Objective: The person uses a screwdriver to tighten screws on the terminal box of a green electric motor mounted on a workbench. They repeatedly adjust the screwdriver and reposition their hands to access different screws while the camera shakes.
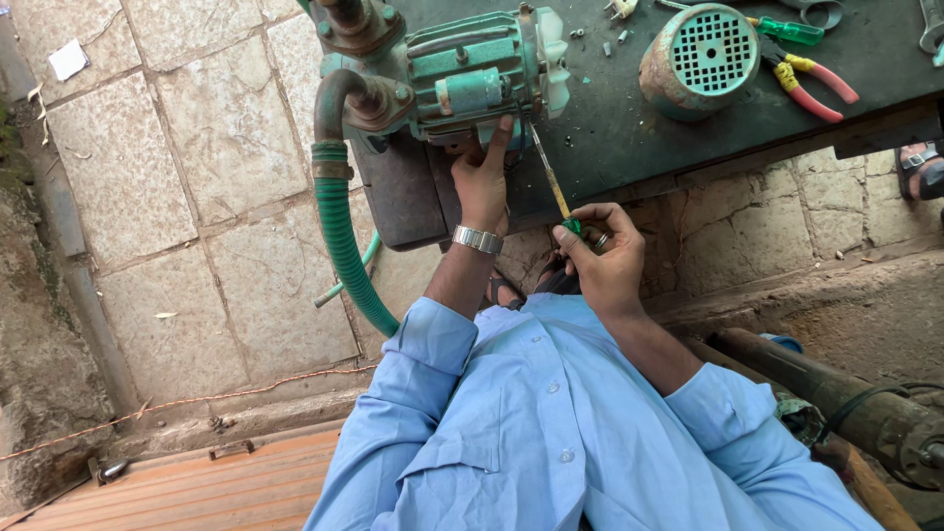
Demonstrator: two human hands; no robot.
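Observation:
A green electric water pump motor point(470, 77) lies on a dark workbench point(629, 128), with a white fan point(551, 54) at its end. My left hand point(482, 177), a metal watch at its wrist, presses against the underside of the motor. My right hand point(605, 261) grips the green handle of a long screwdriver point(547, 172). Its shaft slants up to the motor body near the fan.
A green ribbed hose point(339, 236) hangs from the pump's pipe elbow to the stone floor. A round green fan cover point(700, 54), red-handled pliers point(811, 84) and another green screwdriver point(787, 29) lie on the bench. A rusty pipe point(846, 393) lies at lower right. A person's sandalled foot point(922, 169) is at the right edge.

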